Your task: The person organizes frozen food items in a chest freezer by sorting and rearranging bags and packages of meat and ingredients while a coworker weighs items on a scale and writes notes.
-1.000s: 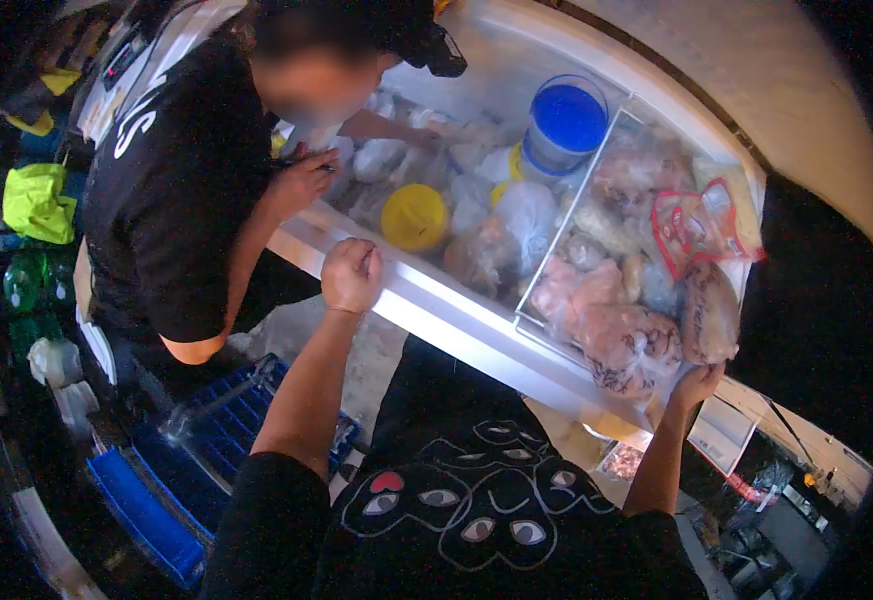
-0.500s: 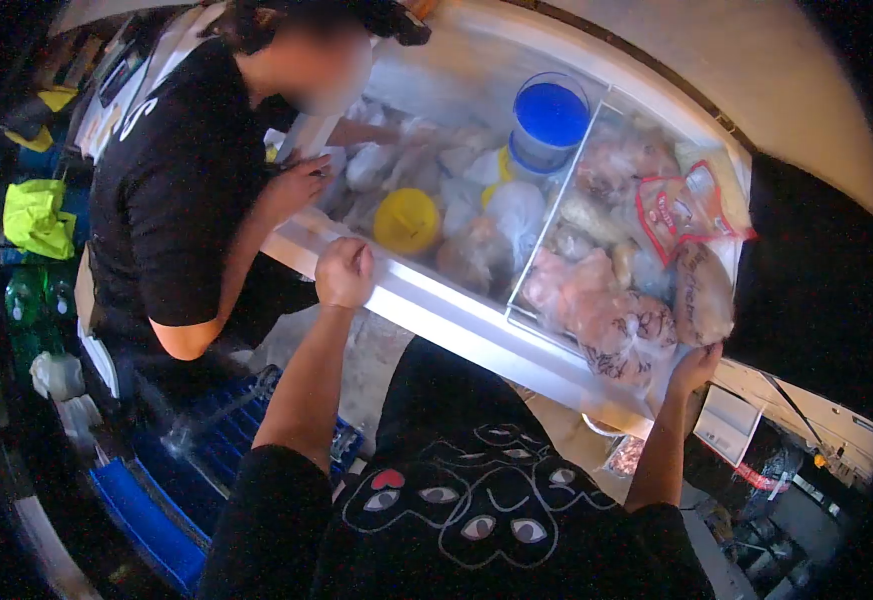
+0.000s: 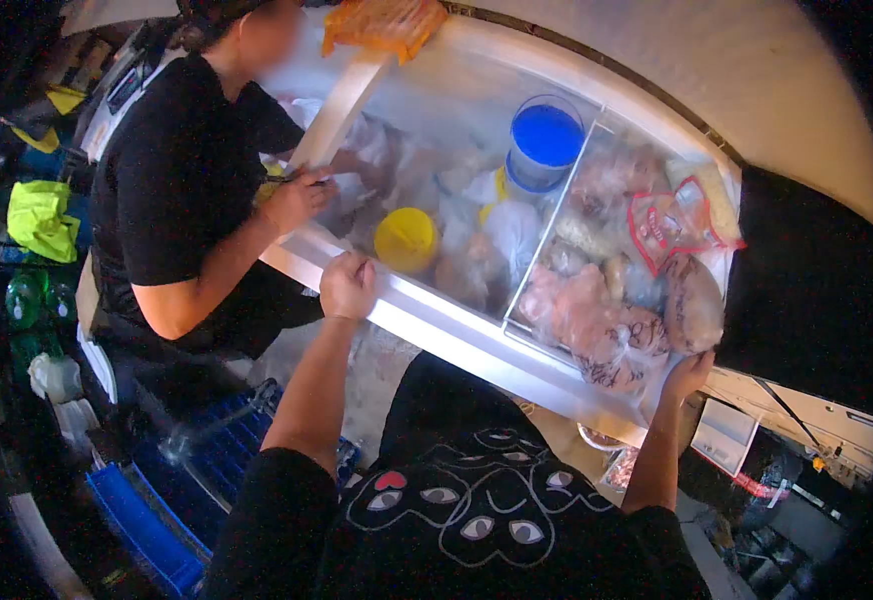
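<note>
A white chest freezer [image 3: 457, 325] stands open before me, misty with cold. My left hand [image 3: 349, 286] is closed over its front rim. At the right front corner, my right hand [image 3: 692, 374] grips the rim, just below a tied bag of meat with writing on it [image 3: 695, 305]; some of its fingers are hidden. Beside that bag lie a marked clear bag [image 3: 617, 350] and a red-edged packet [image 3: 675, 222]. A wire divider [image 3: 549, 235] separates these from a blue-lidded bucket [image 3: 547, 136], a yellow-lidded tub [image 3: 406, 240] and several frosted bags.
Left of the freezer, a co-worker [image 3: 172, 170] leans in, one arm inside, the other hand near the rim. An orange packet [image 3: 382, 25] rests on the far edge. Blue crates [image 3: 147, 530] stand at lower left, a white tray [image 3: 727, 436] at right.
The co-worker's head has shifted up and left, and their near hand has curled. The orange packet is now much more in view. Both my hands keep their places on the rim.
</note>
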The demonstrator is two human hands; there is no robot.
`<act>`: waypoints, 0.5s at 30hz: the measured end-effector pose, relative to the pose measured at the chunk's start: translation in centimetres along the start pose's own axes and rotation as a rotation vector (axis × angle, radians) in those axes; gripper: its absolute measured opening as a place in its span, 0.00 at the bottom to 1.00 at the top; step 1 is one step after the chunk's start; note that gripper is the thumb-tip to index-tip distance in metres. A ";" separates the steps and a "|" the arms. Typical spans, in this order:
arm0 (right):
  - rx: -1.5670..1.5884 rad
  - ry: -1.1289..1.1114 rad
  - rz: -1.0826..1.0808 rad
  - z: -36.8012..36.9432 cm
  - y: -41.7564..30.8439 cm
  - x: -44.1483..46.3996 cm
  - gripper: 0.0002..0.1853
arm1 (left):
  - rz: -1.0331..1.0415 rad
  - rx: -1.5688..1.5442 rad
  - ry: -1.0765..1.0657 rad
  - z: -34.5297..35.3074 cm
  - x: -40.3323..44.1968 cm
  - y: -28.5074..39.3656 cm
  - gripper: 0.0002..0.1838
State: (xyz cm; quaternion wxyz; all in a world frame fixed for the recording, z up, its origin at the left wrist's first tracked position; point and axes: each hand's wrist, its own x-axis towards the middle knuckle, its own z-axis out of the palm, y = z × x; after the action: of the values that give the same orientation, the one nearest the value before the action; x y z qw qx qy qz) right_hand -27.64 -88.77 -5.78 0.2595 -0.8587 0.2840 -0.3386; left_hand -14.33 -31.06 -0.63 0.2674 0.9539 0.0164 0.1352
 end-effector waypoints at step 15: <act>-0.068 0.001 -0.017 0.2 1.2 0.0 0.21 | 0.088 -0.003 0.068 -0.1 0.1 0.3 0.03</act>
State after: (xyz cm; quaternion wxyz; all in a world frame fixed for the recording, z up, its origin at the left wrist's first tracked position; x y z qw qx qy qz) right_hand -27.87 -89.53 -6.65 0.2272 -0.8693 0.2879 -0.3314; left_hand -14.31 -31.22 -0.39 0.2620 0.9481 -0.0166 0.1794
